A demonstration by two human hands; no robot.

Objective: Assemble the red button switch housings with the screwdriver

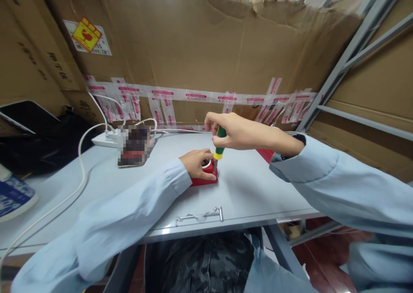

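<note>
At the red block [203, 182], we have both hands in close. Over its right end, the right hand [227, 131] is closed round the green-and-yellow handle of a screwdriver [220, 143], tool near upright with a slight lean, shaft down to the block. Tip looks to be on the block, but too small for us to confirm; no screw head we can make out. On the block's left part, the left hand [194, 164] grips it, thumb along the near side, fingers about a white ring [209, 164] on the block's top. We'd call that bracing.

Progress: we judge the driving as under way, not done, since the shaft is down at the block. White ring is in place on the block; whether it is fixed, we can't tell. How much is left, we can't count: the fingers hide much of the block.

Outward: the block lies on the grey table [258, 189]. Nearer us than the block, a metal rod [200, 216] with a crossbar lies by the edge, untouched. Left of the block and beyond, a phone [134, 146], a power strip [105, 139] and a white cable [83, 164]. Right of the block, another red thing [265, 154], mostly hidden by the right arm. Behind the block, taped cardboard [226, 47].
</note>
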